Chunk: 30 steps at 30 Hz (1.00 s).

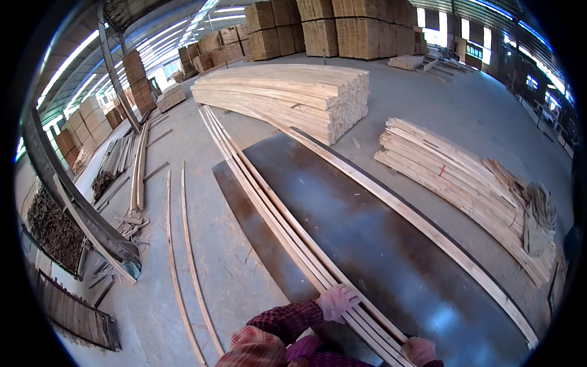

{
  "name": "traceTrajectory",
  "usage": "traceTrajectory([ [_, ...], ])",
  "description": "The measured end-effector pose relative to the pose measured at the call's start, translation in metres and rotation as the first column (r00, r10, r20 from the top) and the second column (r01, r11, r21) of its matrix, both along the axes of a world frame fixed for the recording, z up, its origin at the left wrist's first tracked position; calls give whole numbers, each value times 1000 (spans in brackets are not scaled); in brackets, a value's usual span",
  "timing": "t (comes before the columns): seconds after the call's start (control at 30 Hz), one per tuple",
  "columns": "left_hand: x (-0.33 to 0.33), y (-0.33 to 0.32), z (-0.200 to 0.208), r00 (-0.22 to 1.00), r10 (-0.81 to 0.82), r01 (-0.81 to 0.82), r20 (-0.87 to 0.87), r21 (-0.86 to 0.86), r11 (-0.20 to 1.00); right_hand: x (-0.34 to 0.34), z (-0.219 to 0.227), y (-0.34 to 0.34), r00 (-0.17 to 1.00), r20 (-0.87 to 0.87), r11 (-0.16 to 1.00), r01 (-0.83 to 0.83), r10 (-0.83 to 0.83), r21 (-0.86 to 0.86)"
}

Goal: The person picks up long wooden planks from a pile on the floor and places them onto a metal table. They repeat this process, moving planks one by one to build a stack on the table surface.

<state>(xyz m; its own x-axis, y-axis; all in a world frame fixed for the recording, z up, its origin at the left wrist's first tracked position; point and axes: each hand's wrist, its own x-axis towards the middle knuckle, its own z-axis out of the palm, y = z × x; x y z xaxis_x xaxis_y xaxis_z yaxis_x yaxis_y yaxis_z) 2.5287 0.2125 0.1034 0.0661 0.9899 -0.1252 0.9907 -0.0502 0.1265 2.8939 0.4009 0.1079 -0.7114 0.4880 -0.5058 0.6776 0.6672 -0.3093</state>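
Observation:
Several long, pale wooden strips [287, 235] lie side by side on a dark, smooth table top [367, 244], running away from me toward the far left. My left hand [338, 302], in a pinkish glove, is closed over the strips, its fingers curled across them. Lower and to the right, my right hand [420, 350] holds the strips close to their near ends; part of it is cut off by the picture's lower edge. One separate wooden board [422, 226] lies along the table's right side, apart from both hands.
Beyond the table sits a large stack of lumber [293, 95]. A lower pile of boards [458, 183] is on the right, with grey cloth [541, 220] at its end. Two thin strips [189, 257] lie on the left floor, near a slanting metal post [73, 196].

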Motion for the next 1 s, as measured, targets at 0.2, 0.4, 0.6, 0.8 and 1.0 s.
traceTrajectory([
  [0.2,-8,15,21,983,-176,168,-60,-109,980,61,-74,-14,899,-121,892,385,-420,-237],
  [0.4,-18,30,11,989,-148,143,2,-256,956,29,-142,-28,875,-330,761,476,-356,441],
  [0.6,-12,45,0,973,-165,194,159,-191,962,22,-92,-46,893,-392,774,404,-219,487],
  [0.8,-16,41,6,961,-263,244,-87,-178,953,-22,-48,-73,828,-436,736,534,-353,417],
  [1.0,-10,33,-4,982,-170,162,-88,-87,983,-33,-42,-84,795,-419,651,602,-438,462],
])
